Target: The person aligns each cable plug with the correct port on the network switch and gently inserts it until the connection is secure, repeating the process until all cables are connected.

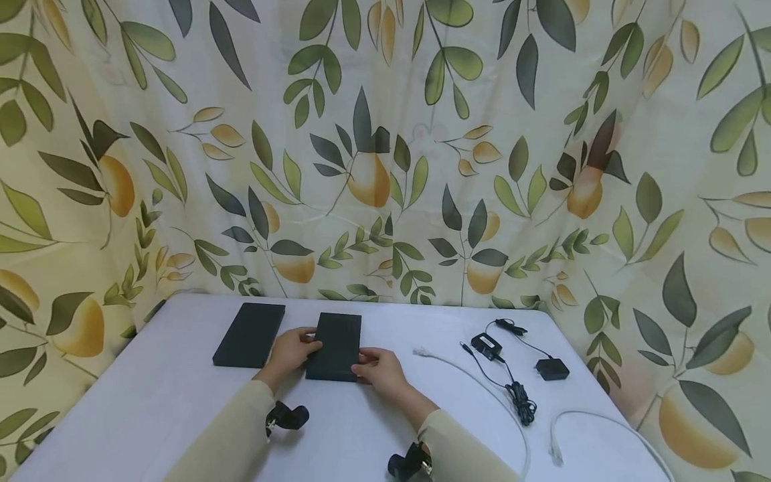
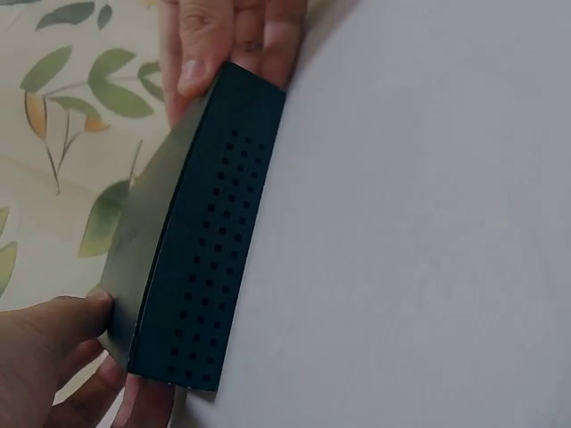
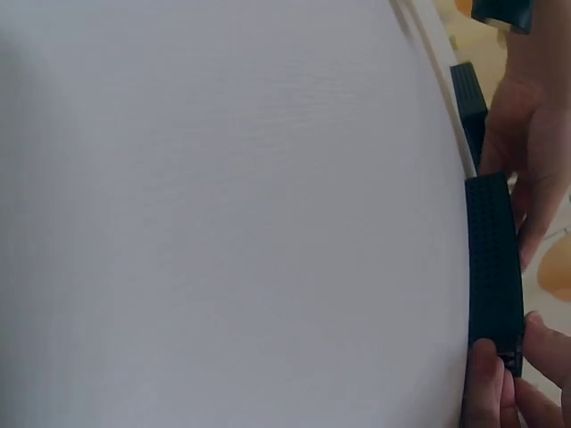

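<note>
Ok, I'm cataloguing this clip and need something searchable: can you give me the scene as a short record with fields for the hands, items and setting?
Held item: black box, small square holes in one side
Left hand: grips the box's left side
Right hand: grips its right side
Left of it: second black box, untouched
Right of it: white cable, another white cable, black power adapter, corded black block
Surface: white table
Backdrop: leaf-and-fruit fabric

On table (image 1: 150, 415): left box (image 1: 249, 336) | second box (image 1: 334, 348), right of it | cables (image 1: 521, 402), adapters (image 1: 552, 369) farther right | curtain (image 1: 385, 94) behind
</note>
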